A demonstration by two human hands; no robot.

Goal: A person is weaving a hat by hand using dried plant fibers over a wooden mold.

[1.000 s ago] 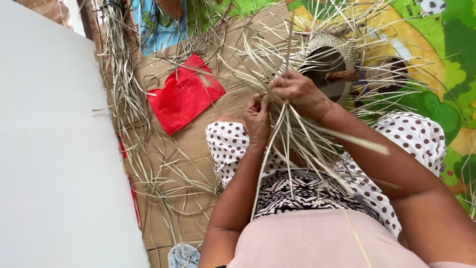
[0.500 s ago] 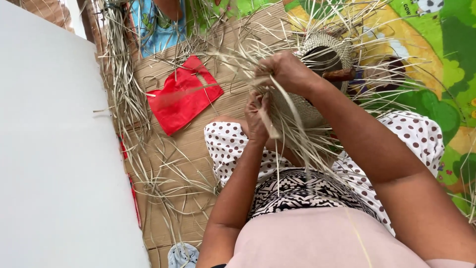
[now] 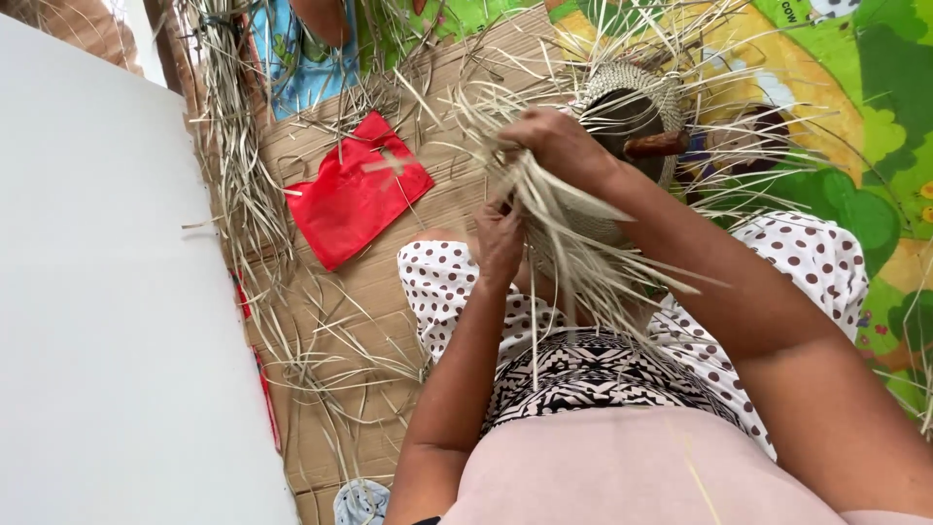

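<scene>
A half-woven straw basket rests over my lap, with many loose pale strips hanging from it toward my body. My right hand is closed over a bunch of these strips at the near edge of the basket. Just below it, my left hand pinches other strips of the same bundle. A brown wooden handle pokes out at the basket's dark opening. My knees are covered by white cloth with brown dots.
A red cloth lies on the cardboard sheet to the left. Dry straw is piled and scattered over the cardboard. A white panel fills the left side. A bright green and yellow mat lies to the right.
My right hand has risen up and away with its bunch of strips, pulling them taut over the basket. My left hand has stayed low on the bundle.
</scene>
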